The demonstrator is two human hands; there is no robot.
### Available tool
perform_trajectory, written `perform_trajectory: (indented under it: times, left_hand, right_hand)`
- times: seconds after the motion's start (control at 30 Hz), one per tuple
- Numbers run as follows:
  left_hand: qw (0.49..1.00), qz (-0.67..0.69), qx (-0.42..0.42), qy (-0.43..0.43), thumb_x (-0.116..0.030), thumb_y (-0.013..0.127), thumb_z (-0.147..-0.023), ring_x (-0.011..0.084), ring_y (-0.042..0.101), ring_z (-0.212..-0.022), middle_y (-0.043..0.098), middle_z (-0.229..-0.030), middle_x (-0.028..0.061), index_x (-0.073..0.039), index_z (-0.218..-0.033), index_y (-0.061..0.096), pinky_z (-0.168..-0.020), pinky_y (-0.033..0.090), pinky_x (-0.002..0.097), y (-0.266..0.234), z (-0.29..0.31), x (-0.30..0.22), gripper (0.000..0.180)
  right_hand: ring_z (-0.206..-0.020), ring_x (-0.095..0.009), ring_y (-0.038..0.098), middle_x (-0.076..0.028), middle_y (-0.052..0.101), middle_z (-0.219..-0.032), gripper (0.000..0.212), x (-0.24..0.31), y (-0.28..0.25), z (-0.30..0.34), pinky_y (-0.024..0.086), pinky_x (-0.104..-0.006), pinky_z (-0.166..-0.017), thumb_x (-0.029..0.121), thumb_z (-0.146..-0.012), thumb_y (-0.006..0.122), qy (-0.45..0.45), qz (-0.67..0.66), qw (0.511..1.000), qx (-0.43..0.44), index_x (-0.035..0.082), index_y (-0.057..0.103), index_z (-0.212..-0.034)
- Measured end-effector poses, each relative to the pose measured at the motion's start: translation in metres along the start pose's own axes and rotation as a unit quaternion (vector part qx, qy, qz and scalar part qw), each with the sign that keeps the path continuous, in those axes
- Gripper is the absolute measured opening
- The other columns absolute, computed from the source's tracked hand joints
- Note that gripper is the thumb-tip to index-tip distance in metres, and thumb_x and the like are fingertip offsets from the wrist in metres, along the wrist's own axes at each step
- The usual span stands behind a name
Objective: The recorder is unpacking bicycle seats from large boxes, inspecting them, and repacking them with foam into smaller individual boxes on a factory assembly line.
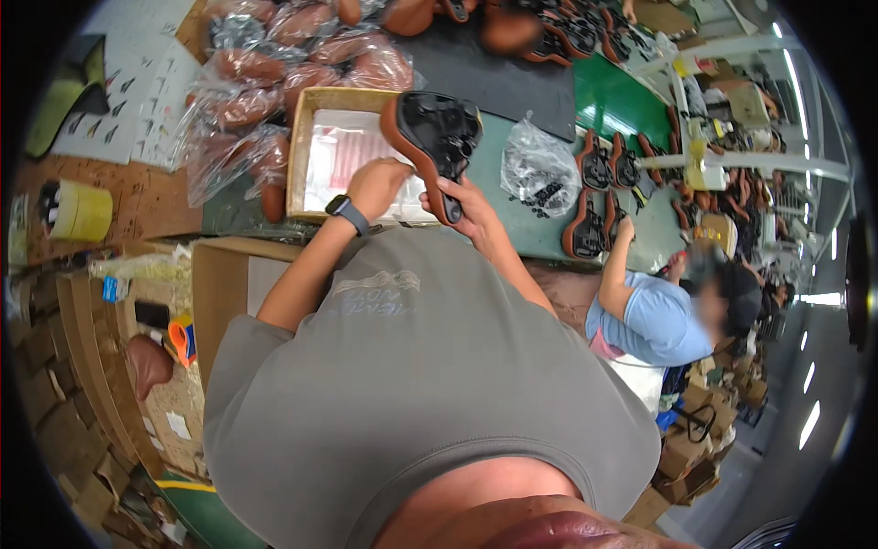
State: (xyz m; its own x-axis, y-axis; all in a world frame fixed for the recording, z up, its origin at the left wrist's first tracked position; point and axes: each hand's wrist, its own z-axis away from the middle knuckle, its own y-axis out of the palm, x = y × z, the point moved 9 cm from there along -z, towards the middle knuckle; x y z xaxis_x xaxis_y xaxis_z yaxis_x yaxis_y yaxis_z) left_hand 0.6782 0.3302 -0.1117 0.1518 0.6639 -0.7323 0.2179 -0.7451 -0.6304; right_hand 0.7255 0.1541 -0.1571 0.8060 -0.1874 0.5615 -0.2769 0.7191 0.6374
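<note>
- A worker's right hand (pixel 466 203) grips the narrow nose of a brown bike seat (pixel 444 137), black underside showing, held up over the right side of an open box (pixel 297 165).
- The left hand (pixel 380 188) bends in over the box, its fingers close together; whether they pinch anything cannot be told.
- The step appears to be handwork on the seat; the next move seems to call for a steady right grip.
- On the counter (pixel 523 240), bagged seats (pixel 247 105) crowd the box's left; a clear bag (pixel 540 151) lies to the right.
- Farther right, bare seats (pixel 594 165) limit room near a co-worker (pixel 649 316).
</note>
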Motion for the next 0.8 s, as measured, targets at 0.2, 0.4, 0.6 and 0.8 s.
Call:
perform_trajectory:
  times: [0.2, 0.4, 0.6, 0.8]
  left_hand:
    - [0.805, 0.496, -0.083, -0.313, -0.016, 0.06, -0.112, 0.0144, 0.072, -0.092, 0.078, -0.103, 0.0056, 0.003, -0.108, 0.075, -0.084, 0.058, 0.0328, -0.024, 0.06, 0.024, 0.024]
    - [0.495, 0.764, -0.351, -0.217, -0.023, 0.059, -0.111, 0.0145, 0.068, -0.096, 0.074, -0.105, 0.0026, -0.008, -0.118, 0.069, -0.087, 0.056, 0.0325, -0.141, 0.054, 0.053, 0.02]
    - [0.781, 0.485, 0.028, -0.394, -0.019, 0.072, -0.105, 0.0041, 0.05, -0.062, 0.061, -0.08, -0.0043, -0.01, -0.091, 0.068, -0.055, 0.038, 0.0211, -0.087, -0.001, 0.061, 0.017]
    - [0.944, 0.281, -0.164, 0.053, -0.009, 0.077, -0.099, 0.0147, 0.062, -0.07, 0.066, -0.079, 0.0023, -0.001, -0.1, 0.077, -0.062, 0.049, 0.0331, -0.14, -0.169, -0.036, 0.009]
  right_hand:
    - [-0.098, -0.029, 0.071, -0.018, 0.068, -0.112, 0.046, -0.006, 0.057, -0.026, 0.065, -0.0413, -0.081, 0.012, -0.1, 0.077, 0.075, -0.034, 0.996, 0.025, -0.003, 0.055, -0.138]
    - [-0.104, -0.031, 0.066, -0.016, 0.065, -0.118, 0.044, 0.044, 0.06, -0.013, 0.058, -0.0439, -0.083, 0.007, -0.099, 0.076, -0.027, -0.122, 0.99, 0.062, 0.002, 0.056, -0.137]
    - [-0.098, -0.026, 0.068, -0.012, 0.068, -0.114, 0.06, 0.102, 0.044, 0.007, 0.057, -0.0419, -0.083, 0.002, -0.084, 0.084, -0.119, 0.125, 0.978, 0.113, 0.001, 0.058, -0.138]
    - [-0.112, -0.03, 0.071, -0.015, 0.07, -0.127, 0.113, 0.145, 0.046, -0.014, 0.058, -0.0414, -0.099, -0.003, -0.074, 0.09, -0.165, 0.611, 0.75, -0.194, 0.006, 0.027, -0.167]
